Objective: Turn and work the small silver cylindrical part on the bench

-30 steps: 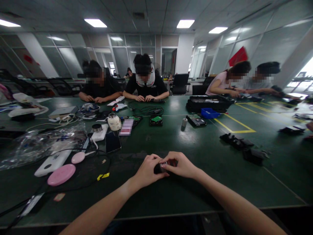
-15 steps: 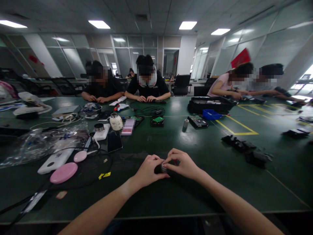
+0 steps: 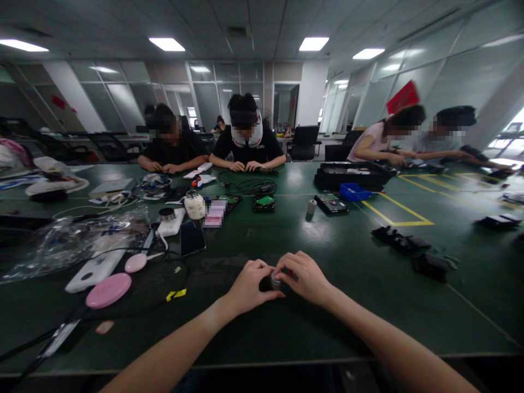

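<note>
Nearest you: bare dark green tabletop [image 3: 237,344], then your hands. The small grey metallic cylinder [image 3: 275,281] is between them, roughly upright; can't tell if its base touches the table. Your left hand [image 3: 254,288] is curled in a C about it, thumb on the near side, fingers on the far side; can't tell if it's clamped. Your right hand [image 3: 302,278] has bent fingers at the cylinder's top; can't tell if they're pinching it.

Off to your left: pink oval plastic disc [image 3: 108,291], a strip of yellow tape [image 3: 176,295] near it, black rectangular phone-like slab [image 3: 193,238] further up. To your right: jagged black plastic parts [image 3: 429,266].

Mid-table: second grey cylinder [image 3: 311,208], upright, just beside a flat black-and-silver box [image 3: 332,204]. Black block with green circuit board [image 3: 264,204] left of that. Blue plastic tray [image 3: 355,193] behind, next to a long black plastic case [image 3: 354,180].

Far side: two co-workers in black tops facing you, two more at far right.
</note>
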A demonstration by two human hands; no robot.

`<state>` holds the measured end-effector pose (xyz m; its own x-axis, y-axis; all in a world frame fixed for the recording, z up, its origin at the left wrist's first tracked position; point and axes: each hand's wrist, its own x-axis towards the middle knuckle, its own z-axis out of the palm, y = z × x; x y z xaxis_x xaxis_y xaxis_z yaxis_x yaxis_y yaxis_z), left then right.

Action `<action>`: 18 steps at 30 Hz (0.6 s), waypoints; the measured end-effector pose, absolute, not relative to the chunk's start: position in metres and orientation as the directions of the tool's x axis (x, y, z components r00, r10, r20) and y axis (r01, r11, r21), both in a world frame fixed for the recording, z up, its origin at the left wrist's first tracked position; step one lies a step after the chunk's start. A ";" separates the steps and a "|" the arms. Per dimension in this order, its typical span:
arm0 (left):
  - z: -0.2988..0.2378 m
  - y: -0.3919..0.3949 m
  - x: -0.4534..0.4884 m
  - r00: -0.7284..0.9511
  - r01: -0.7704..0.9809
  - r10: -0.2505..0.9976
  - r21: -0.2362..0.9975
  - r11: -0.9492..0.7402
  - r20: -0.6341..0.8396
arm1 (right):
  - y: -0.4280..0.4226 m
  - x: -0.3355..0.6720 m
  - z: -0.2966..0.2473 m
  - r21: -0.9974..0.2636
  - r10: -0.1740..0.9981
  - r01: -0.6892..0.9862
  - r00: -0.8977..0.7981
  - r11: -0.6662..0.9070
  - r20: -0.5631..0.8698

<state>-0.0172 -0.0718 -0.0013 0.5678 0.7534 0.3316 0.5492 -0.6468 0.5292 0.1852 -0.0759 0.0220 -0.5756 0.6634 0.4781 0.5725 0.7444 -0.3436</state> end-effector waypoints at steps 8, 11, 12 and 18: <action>-0.002 -0.071 -0.017 0.568 0.543 0.747 0.523 -0.656 0.347 | -0.077 0.182 0.016 -0.324 0.658 0.590 -0.532 0.739 0.533; -0.003 -0.071 -0.017 0.571 0.546 0.739 0.507 -0.667 0.357 | -0.077 0.183 0.019 -0.318 0.648 0.589 -0.515 0.743 0.561; -0.003 -0.072 -0.017 0.574 0.549 0.737 0.500 -0.670 0.358 | -0.076 0.184 0.020 -0.316 0.646 0.590 -0.513 0.743 0.565; 0.001 -0.074 -0.016 0.590 0.553 0.727 0.481 -0.680 0.351 | -0.076 0.187 0.023 -0.367 0.674 0.579 -0.508 0.728 0.537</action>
<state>-0.0164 -0.0737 0.0007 0.5901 0.7273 0.3506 0.5530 -0.6805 0.4808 0.1870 -0.0756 0.0232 -0.5077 0.6739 0.5368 0.5790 0.7282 -0.3666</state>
